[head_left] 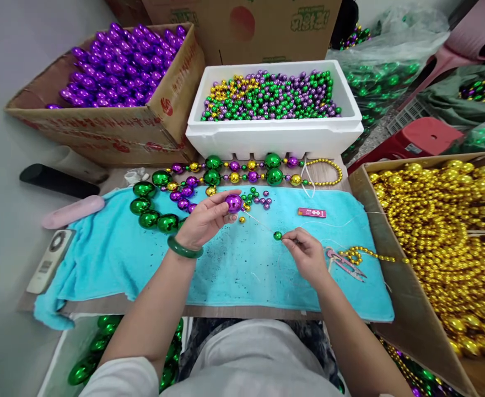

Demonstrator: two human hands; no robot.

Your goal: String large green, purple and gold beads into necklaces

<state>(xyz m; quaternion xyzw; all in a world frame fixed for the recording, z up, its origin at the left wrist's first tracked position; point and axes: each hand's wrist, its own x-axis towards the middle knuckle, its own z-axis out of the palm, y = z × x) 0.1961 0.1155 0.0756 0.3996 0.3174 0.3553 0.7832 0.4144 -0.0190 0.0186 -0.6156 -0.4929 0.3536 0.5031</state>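
Note:
My left hand [209, 216] pinches a large shiny purple bead [234, 203] above the turquoise towel [234, 275]. A thin pale string [261, 221] runs from that bead toward my right hand [306, 252]. The fingertips of the right hand are closed on a small green bead [278, 236] at the string's other end. Small loose green beads [253, 194], purple beads [263, 202] and a gold bead [241, 219] lie just past the left hand. Behind it stretches a strung necklace [213, 177] of green, purple and gold beads, with large green ones [148, 219] curving at the left.
A box of purple beads [97, 129], a white foam box [273, 131] of mixed beads and a carton of gold beads [385, 220] surround the table. Pink scissors [345, 264], a gold bead strand [375, 255] and a pink lighter [311, 213] lie to the right.

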